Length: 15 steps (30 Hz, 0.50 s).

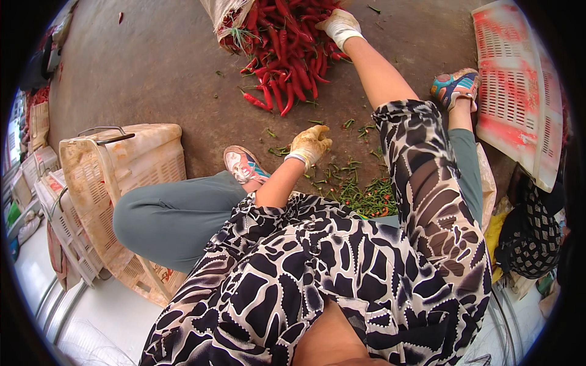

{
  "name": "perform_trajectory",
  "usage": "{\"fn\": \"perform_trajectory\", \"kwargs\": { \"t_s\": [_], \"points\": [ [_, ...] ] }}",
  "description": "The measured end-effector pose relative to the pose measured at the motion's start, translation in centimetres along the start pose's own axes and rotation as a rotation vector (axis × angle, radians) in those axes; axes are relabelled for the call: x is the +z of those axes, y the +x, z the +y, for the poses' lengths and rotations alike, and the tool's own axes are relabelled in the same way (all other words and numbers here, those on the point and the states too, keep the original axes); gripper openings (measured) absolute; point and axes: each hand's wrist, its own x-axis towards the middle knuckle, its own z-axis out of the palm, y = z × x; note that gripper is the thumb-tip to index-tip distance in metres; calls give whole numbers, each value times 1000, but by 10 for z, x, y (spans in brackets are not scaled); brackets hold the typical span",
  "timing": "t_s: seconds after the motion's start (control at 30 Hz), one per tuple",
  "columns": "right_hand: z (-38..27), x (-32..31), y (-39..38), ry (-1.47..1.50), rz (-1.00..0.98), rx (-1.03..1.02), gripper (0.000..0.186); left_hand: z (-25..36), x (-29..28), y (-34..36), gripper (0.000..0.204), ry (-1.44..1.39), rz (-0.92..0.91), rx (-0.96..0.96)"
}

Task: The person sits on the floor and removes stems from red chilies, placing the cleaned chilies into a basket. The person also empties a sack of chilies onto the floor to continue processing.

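Note:
A heap of red chilli peppers spills onto the floor from the mouth of a pale woven sack. At the heap's far right edge is my right hand in a white glove, its fingers apart and against the peppers. Nearer to me, above the floor between my legs, my left hand wears a stained, yellowish glove. Its fingers are curled in, and whatever they may hold is hidden. Green stems and small green bits, with a few reddish pieces among them, lie scattered below and right of my left hand.
A worn, pale plastic crate with a metal handle stands by my left knee. Another crate, white and red, is at the right beyond my foot. More crates line the left side. A dark patterned item lies lower right.

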Motion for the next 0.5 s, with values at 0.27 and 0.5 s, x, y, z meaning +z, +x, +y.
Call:
{"fn": "perform_trajectory", "kwargs": {
  "t_s": [0.27, 0.5],
  "points": [
    [53, -5, -90, 1046, -199, 73, 18, 35, -41, 5, 36, -722, 403, 200],
    [77, 20, -193, 1658, -519, -7, 33, 39, -33, -6, 35, -487, 158, 219]
  ]
}}
